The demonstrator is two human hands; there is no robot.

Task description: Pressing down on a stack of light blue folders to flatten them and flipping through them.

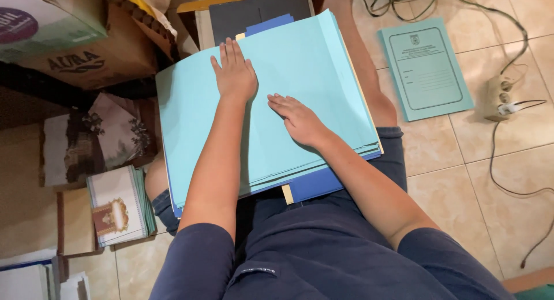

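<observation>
**Both palms down on the blue stack**

While seated on the tiled floor [496, 179], with a thick stack of light blue paper sheets [294, 63] across the lap. Left hand [234, 72] flat on the top sheet, fingers straight, close together and pointing away, palm pressing near the far left part of the stack, holding nothing. Right hand [297, 118] flat too, fingers stretched toward the left, resting near the middle of the same sheet, nothing gripped. Hands near each other, not touching. Under the light blue sheets, darker blue sheets [314, 184] and a cream edge peeking out at the near side, more dark blue showing at the far edge. Off to the right on the tiles, well apart from the stack, a teal printed folder [427, 69] lying flat, and beyond it a beige power strip [499, 98] with cables trailing. To the left, cardboard boxes [81, 40], a patterned cloth [109, 132], and a small pile of ornate printed cards [118, 205] just beside the knee.
</observation>
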